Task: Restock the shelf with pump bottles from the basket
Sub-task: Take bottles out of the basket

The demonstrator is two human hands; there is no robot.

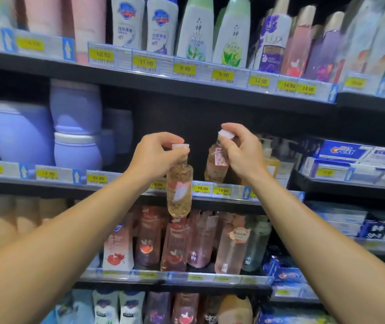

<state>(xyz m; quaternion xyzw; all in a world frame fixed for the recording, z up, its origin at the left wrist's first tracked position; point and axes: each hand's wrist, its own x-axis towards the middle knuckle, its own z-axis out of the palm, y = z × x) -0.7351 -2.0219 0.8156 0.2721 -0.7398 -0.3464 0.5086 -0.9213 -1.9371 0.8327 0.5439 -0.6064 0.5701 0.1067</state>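
Mid-restock. Left hand point(161, 153) pinches the pump cap of a pink bottle point(179, 190), hanging in the air in front of the middle shelf point(210, 198), not placed yet. Right hand point(240, 150) pinches the cap of a second bottle point(217, 164), at or just over the shelf; can't tell if it's seated. Basket out of view, remaining count unknown.
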